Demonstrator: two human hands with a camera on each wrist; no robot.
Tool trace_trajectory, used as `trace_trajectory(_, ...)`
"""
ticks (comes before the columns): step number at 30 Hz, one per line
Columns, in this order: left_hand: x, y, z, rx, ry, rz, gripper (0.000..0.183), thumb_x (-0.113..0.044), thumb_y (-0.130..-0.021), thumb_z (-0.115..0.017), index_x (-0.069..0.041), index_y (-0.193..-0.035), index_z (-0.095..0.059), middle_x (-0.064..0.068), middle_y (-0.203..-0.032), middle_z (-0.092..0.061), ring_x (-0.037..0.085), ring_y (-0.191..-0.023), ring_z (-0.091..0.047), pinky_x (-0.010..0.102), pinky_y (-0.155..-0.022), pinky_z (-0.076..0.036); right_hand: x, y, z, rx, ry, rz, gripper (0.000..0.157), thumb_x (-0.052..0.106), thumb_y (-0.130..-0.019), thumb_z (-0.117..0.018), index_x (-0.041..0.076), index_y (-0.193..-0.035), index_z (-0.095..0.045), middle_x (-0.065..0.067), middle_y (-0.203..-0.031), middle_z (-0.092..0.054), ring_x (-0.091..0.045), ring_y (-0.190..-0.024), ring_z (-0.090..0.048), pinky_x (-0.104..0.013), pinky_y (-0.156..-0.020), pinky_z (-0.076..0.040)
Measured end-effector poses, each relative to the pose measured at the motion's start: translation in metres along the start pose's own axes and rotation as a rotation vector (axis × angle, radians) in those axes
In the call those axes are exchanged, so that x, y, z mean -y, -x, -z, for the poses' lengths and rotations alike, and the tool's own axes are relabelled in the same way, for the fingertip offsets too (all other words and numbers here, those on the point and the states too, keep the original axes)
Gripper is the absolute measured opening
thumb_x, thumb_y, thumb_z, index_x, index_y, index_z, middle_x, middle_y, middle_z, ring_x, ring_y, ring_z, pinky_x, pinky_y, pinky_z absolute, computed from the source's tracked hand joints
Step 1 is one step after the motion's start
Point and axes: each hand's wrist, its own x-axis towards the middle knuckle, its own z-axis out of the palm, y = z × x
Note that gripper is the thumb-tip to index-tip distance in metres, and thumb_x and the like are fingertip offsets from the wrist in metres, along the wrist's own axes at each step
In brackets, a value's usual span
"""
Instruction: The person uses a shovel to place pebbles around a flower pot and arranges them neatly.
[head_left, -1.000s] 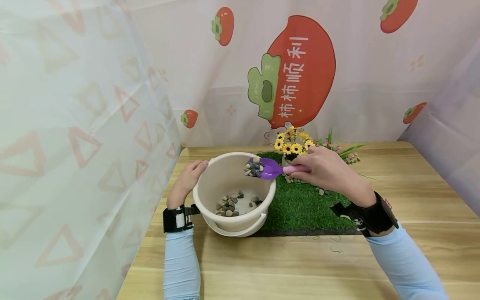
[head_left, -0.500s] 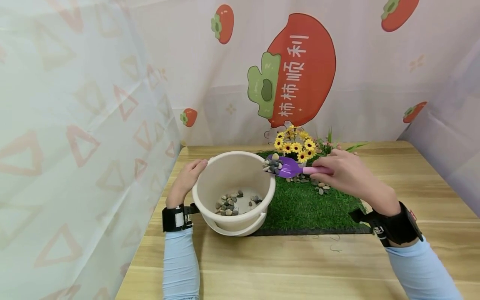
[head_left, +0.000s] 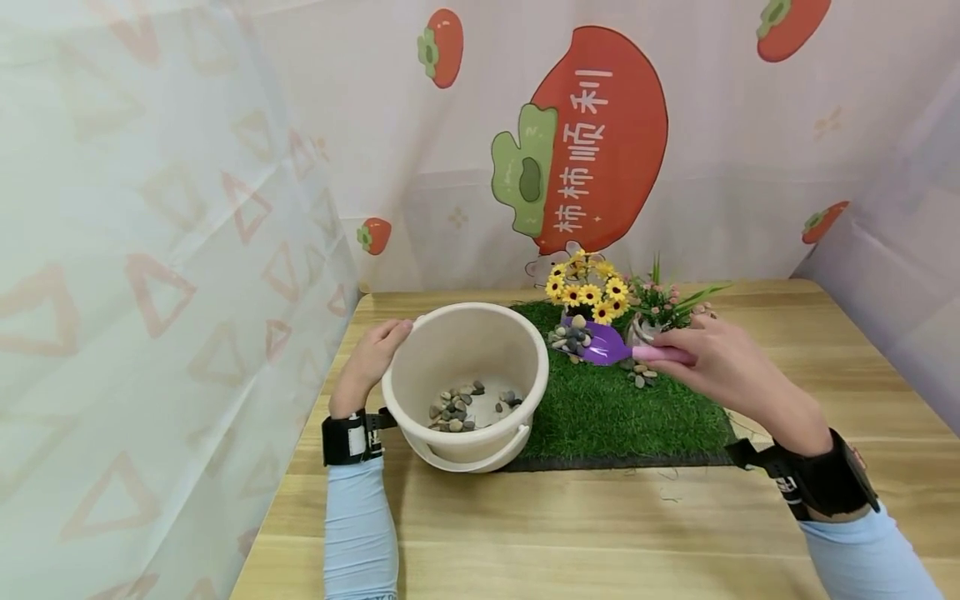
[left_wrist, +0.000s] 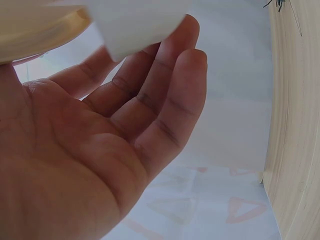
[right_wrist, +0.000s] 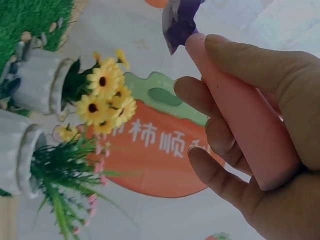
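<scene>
My right hand point(head_left: 723, 367) grips the pink handle of a small purple garden trowel point(head_left: 606, 344). Grey and pale pebbles point(head_left: 572, 336) are heaped on its blade, which is over the artificial turf point(head_left: 622, 425), right of the bucket and in front of the flowerpots. The right wrist view shows fingers and thumb around the trowel handle point(right_wrist: 245, 115). At the left, my left hand point(head_left: 366, 362) holds the rim of a cream bucket point(head_left: 431, 358); in the left wrist view its fingers bend beside a pale bucket part point(left_wrist: 140, 30). More pebbles point(head_left: 452, 410) lie on the bucket's floor.
A pot of yellow flowers point(right_wrist: 37, 80) and a pot with pink blooms and grassy leaves point(right_wrist: 12, 155) stand at the turf's back. Loose pebbles point(head_left: 641, 373) lie around them. The wooden table point(head_left: 562, 533) meets a printed curtain point(head_left: 420, 150) behind.
My right hand has carried the loaded trowel rightward, from over the bucket to over the turf. The pebbles are still on its blade. My left hand has stayed at the bucket rim.
</scene>
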Motion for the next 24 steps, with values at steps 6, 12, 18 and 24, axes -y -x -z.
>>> trace_trajectory(6,0.0,0.0,-0.001,-0.002,0.017,-0.006,0.048,-0.038,-0.105,-0.044,0.001,-0.122,-0.064,0.024,-0.106,-0.069,0.015,-0.083,-0.066,0.028,-0.077,-0.052,-0.009,0.026,-0.005,0.021,0.014,-0.037,0.018,0.016,-0.072,-0.085,0.018,-0.088,-0.076,0.014,-0.068,-0.05,-0.001,-0.063,-0.031,-0.02,-0.056,-0.029)
trace_trajectory(12,-0.001,0.001,0.0,-0.003,0.02,-0.005,0.048,-0.04,-0.104,-0.043,0.0,-0.121,-0.065,0.024,-0.105,-0.069,0.012,-0.08,-0.064,0.029,-0.076,-0.052,-0.021,0.048,-0.009,0.068,0.046,-0.12,0.015,0.02,-0.076,-0.083,0.02,-0.089,-0.075,0.017,-0.068,-0.054,-0.002,-0.063,-0.031,-0.022,-0.057,-0.028)
trace_trajectory(18,0.0,0.001,0.001,0.012,0.004,-0.011,0.049,-0.041,-0.105,-0.043,0.0,-0.122,-0.064,0.023,-0.107,-0.069,0.015,-0.082,-0.066,0.028,-0.075,-0.053,-0.032,0.071,-0.01,0.125,0.068,-0.224,0.019,0.02,-0.076,-0.082,0.017,-0.093,-0.074,0.013,-0.068,-0.053,-0.006,-0.064,-0.036,-0.024,-0.057,-0.028)
trace_trajectory(24,0.001,0.0,0.002,0.023,0.005,0.008,0.047,-0.038,-0.105,-0.042,0.001,-0.124,-0.063,0.024,-0.109,-0.068,0.019,-0.085,-0.067,0.027,-0.076,-0.052,-0.039,0.087,-0.013,0.159,0.062,-0.316,0.019,0.022,-0.079,-0.081,0.013,-0.096,-0.075,0.003,-0.076,-0.065,-0.012,-0.066,-0.047,-0.03,-0.056,-0.036)
